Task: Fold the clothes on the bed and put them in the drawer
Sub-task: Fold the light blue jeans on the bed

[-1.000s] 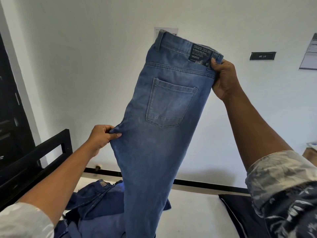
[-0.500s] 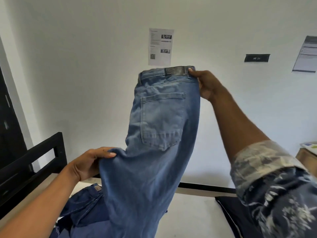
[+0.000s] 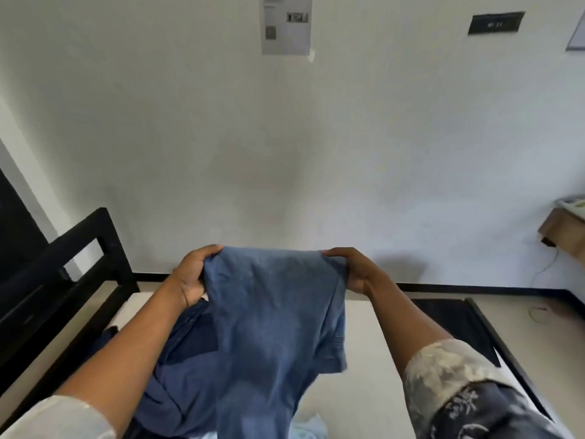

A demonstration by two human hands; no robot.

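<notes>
The jeans (image 3: 272, 312) are a faded mid-blue denim. At seven o'clock lies darker navy clothing (image 3: 183, 369). The bed sheet (image 3: 373, 359) is cream, the bed frame (image 3: 107, 236) black. At five o'clock the right sleeve (image 3: 474, 400) shows a pale blotchy print over navy; the wall (image 3: 285, 137) is white.

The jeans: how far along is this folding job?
Nothing looks finished: no folded pile shows. In hand: the left hand and right hand grip the light blue jeans by their top edge above the bed. Still to do: dark blue clothes lie unfolded beneath, and no drawer is in view.
</notes>
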